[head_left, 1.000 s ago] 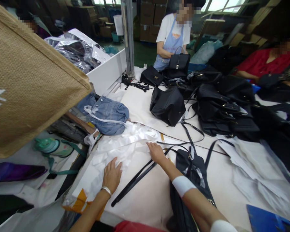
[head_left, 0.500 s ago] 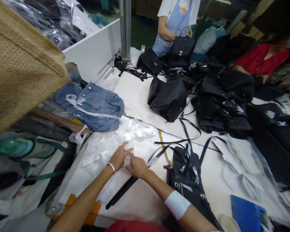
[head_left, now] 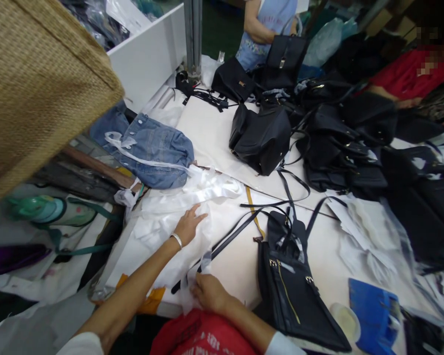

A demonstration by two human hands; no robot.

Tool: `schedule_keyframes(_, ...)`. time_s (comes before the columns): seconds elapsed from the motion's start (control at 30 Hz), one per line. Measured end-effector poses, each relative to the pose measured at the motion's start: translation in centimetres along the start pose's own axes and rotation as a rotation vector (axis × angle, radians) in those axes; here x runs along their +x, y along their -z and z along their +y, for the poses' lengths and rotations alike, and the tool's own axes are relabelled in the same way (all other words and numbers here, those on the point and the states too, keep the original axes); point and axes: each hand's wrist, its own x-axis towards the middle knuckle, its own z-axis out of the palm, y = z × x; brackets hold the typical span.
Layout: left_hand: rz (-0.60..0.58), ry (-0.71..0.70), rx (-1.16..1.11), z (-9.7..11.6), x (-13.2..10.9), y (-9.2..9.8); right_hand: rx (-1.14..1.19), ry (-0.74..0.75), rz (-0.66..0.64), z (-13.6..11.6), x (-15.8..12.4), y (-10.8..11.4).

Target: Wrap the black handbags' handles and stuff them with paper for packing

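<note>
My left hand [head_left: 188,225] rests over crumpled white sheeting [head_left: 159,219] on the table, its fingers stretched out and apart. Closer to my body, my right hand [head_left: 209,292] is closed on a thin, translucent white strip [head_left: 206,261], which runs from the sheeting down to the table's front edge. Dark straps [head_left: 225,240] pass beneath the strip and lead to a black backpack [head_left: 286,281] with buckles and a gold zip, lying to the right of my right hand. I cannot tell whether the strip is plastic or fabric.
A denim bag [head_left: 157,153] lies at the left, below an overhanging burlap sack [head_left: 48,93]. Several black bags [head_left: 261,138] cover the back and right. White papers [head_left: 358,241] and a blue object [head_left: 373,315] lie at right. A person in an apron [head_left: 268,29] handles a bag.
My right hand has drawn back toward my body with the white strip, apart from my left hand. My left hand has opened out over the sheeting. The camera view has tilted downward.
</note>
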Motion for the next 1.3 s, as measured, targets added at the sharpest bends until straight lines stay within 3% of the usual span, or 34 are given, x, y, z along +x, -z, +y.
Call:
schedule_keyframes(0.13,0.054,-0.034,-0.112,2.9,-4.2,1.1,-0.320,0.015,0.089,-0.6,0.6,-0.2)
schedule_keyframes(0.2,-0.040,-0.067,-0.109,4.2,-6.5,0.8,-0.370,0.056,0.084,-0.9,0.8,-0.5)
schedule_keyframes(0.3,-0.183,-0.088,0.006,5.0,-8.6,-0.5,-0.373,0.194,-0.040,-0.8,-0.1,-1.4)
schedule_keyframes(0.4,-0.216,-0.127,0.112,4.8,-8.9,-1.5,-0.358,0.258,-0.131,0.1,-2.3,-2.1)
schedule_keyframes(0.57,-0.199,-0.181,0.196,5.2,-7.4,-1.8,-0.279,0.100,0.100,1.8,-6.5,-1.4)
schedule_keyframes(0.73,-0.160,-0.172,0.285,5.3,-6.4,-0.5,-0.231,0.065,0.163,3.1,-9.8,-0.7)
schedule_keyframes(0.93,-0.033,-0.082,0.552,3.2,-9.2,1.5,-0.206,0.025,0.251,3.9,-13.9,-1.7)
schedule_keyframes(1.03,0.028,-0.109,0.595,2.8,-10.6,-0.1,-0.159,0.082,0.267,4.3,-15.6,-1.1)
schedule_keyframes(1.1,0.044,-0.160,0.530,3.4,-11.7,-1.9,0.003,0.120,0.339,4.6,-17.0,-0.4)
schedule_keyframes(1.2,-0.002,-0.246,0.369,5.2,-13.8,-4.9,0.398,0.128,0.522,5.6,-19.8,1.0)
schedule_keyframes(1.3,-0.088,-0.207,0.279,6.6,-15.4,-7.5,0.678,0.071,0.765,8.4,-23.4,3.1)
